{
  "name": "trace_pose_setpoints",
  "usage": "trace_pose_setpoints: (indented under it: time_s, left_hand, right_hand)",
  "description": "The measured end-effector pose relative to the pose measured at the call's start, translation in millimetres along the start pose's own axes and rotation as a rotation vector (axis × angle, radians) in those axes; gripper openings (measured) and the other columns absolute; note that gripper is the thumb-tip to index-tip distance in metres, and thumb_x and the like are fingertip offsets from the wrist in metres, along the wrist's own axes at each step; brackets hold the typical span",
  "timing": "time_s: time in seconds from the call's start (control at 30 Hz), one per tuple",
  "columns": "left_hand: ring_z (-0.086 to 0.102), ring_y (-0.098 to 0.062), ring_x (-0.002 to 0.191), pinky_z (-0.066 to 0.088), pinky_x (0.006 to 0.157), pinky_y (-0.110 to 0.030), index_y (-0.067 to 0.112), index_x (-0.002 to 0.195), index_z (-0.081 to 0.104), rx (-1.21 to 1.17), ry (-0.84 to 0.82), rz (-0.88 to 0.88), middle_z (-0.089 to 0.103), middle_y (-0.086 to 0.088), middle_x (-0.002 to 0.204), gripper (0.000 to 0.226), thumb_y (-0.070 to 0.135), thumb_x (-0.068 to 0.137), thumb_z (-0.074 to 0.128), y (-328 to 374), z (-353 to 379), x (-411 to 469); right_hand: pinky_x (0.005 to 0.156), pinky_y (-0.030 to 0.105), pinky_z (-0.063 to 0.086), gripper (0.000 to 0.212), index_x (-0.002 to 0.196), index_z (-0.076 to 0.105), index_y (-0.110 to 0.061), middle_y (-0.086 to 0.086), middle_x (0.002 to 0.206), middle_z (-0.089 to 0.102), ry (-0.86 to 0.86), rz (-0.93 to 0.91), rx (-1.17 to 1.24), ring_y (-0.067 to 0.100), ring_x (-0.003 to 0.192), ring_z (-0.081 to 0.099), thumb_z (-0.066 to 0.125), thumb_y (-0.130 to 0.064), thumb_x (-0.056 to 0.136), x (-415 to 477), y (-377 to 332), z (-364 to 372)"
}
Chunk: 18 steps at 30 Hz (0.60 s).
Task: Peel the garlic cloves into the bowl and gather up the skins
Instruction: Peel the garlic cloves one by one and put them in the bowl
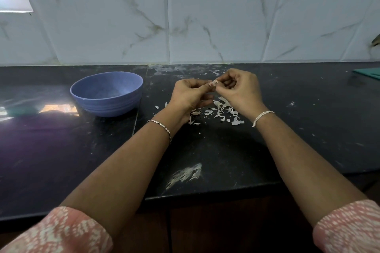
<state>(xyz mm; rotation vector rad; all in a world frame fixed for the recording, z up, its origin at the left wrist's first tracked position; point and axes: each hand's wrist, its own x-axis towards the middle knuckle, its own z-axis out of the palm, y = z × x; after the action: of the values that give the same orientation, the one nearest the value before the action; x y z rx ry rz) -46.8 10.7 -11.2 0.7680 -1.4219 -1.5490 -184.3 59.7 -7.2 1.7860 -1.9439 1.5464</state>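
Garlic clove (215, 83), small and pale and apparently partly skinned, is held above the dark counter (226, 150) between the fingertips of both hands. Nearest the camera are two pink patterned sleeves, the left sleeve (61, 230) and the right sleeve (347, 226), with bare forearms reaching forward over the counter edge. A pale smear (185, 173) marks the stone between the arms. Further on, a thin bracelet (162, 127) circles the left wrist and a white thread band (263, 117) the right.

Between and just beyond the wrists, loose garlic skins (221, 109) lie scattered on the counter, directly under the hands. The left hand (188, 93) has its fingers curled, with thumb and forefinger pinching the clove. The right hand (240, 90) meets it from the other side, its fingers also curled and pinching at the clove's skin.

To the left of the hands, apart from the skins, stands a blue bowl (107, 107), upright. A teal object (368, 73) lies at the far right edge. Behind everything rises a white marbled tile wall (205, 16).
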Motion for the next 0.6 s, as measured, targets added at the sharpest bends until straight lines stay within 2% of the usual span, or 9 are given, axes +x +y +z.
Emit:
trace_pose_setpoints:
  time_s: [0.1, 0.23, 0.33, 0.4, 0.5, 0.6]
  left_hand:
    - [0.066, -0.01, 0.064, 0.058, 0.06, -0.021, 0.001, 0.094, 0.07, -0.026, 0.005, -0.023, 0.071, -0.007, 0.082, 0.007, 0.006, 0.09, 0.067, 2, -2, 1]
    - [0.066, -0.011, 0.065, 0.058, 0.06, -0.021, 0.001, 0.099, 0.069, -0.063, -0.002, -0.046, 0.072, -0.008, 0.086, 0.01, 0.005, 0.09, 0.067, 3, -6, 2]
    - [0.067, -0.01, 0.062, 0.058, 0.058, -0.022, 0.002, 0.104, 0.068, -0.085, -0.03, -0.048, 0.071, -0.008, 0.085, 0.014, 0.001, 0.091, 0.064, 2, -6, 1]
    - [0.067, -0.01, 0.063, 0.058, 0.058, -0.022, 0.003, 0.104, 0.068, -0.088, -0.042, -0.053, 0.071, -0.009, 0.086, 0.014, 0.001, 0.092, 0.063, 2, -6, 1]
    - [0.067, -0.012, 0.068, 0.059, 0.06, -0.023, 0.004, 0.104, 0.068, -0.075, -0.051, -0.066, 0.072, -0.008, 0.089, 0.014, 0.0, 0.092, 0.062, 1, -7, 2]
    - [0.067, -0.012, 0.068, 0.059, 0.061, -0.023, 0.005, 0.105, 0.068, -0.043, -0.053, -0.076, 0.071, -0.006, 0.09, 0.017, -0.001, 0.09, 0.064, 0, -6, 2]
  right_hand:
    - [0.066, 0.035, 0.057, 0.005, 0.073, 0.07, -0.024, -0.01, 0.069, 0.069, 0.038, 0.063, -0.031, 0.005, 0.063, 0.063, 0.071, -0.028, 0.076, 3, 3, -4]
    - [0.059, 0.023, 0.045, 0.007, 0.072, 0.068, -0.025, -0.012, 0.064, 0.064, 0.076, 0.131, -0.15, 0.003, 0.06, 0.058, 0.068, -0.029, 0.078, 5, 7, -13]
    - [0.063, 0.028, 0.046, 0.011, 0.086, 0.076, -0.027, -0.008, 0.069, 0.063, -0.161, 0.098, -0.204, 0.012, 0.067, 0.06, 0.065, -0.029, 0.087, 5, 11, -16]
    - [0.065, 0.03, 0.046, 0.011, 0.085, 0.078, -0.023, -0.002, 0.075, 0.061, -0.302, 0.045, -0.266, 0.019, 0.073, 0.06, 0.067, -0.026, 0.088, 5, 14, -13]
    - [0.062, 0.02, 0.038, 0.006, 0.071, 0.075, -0.02, -0.01, 0.076, 0.055, -0.335, 0.014, -0.31, 0.008, 0.07, 0.053, 0.079, -0.021, 0.075, 5, 15, -10]
    - [0.051, 0.007, 0.033, 0.027, 0.061, 0.058, -0.023, -0.012, 0.062, 0.055, -0.291, 0.033, -0.251, 0.001, 0.056, 0.05, 0.081, -0.011, 0.068, 4, 13, -11]
